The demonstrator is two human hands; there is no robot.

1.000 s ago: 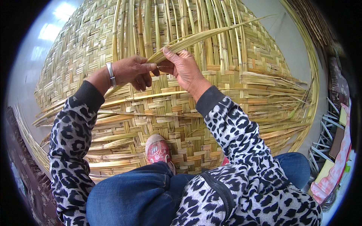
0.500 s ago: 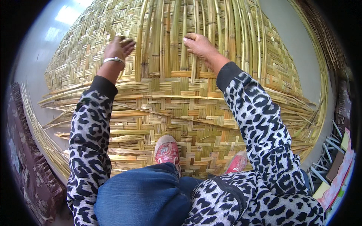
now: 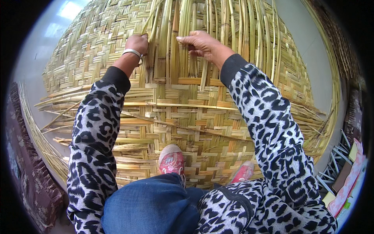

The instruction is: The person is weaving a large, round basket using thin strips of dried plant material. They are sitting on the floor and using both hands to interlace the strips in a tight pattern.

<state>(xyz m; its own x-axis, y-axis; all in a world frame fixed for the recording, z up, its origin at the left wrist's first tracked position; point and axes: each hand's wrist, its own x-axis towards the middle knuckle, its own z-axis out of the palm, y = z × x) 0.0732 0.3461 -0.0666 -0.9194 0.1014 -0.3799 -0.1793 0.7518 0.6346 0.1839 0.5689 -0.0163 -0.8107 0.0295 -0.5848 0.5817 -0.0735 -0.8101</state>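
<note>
Plainly, left hand (image 3: 137,43) grips loose strips (image 3: 175,35) on the mat (image 3: 179,117), right hand's (image 3: 200,43) fingers pinch others; sharp bending might crack them.

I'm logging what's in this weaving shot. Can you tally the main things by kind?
Woven mat: 1
Hands on the strips: 2, left hand and right hand
Red patterned shoes: 2
Bracelet: 1
Total: 6

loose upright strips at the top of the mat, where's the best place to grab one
Take a loose strip just above the woven edge, where it is anchored. The strips are flat and stand side by side, so pinch across the flat faces from the front, as the left hand and right hand do.
</note>
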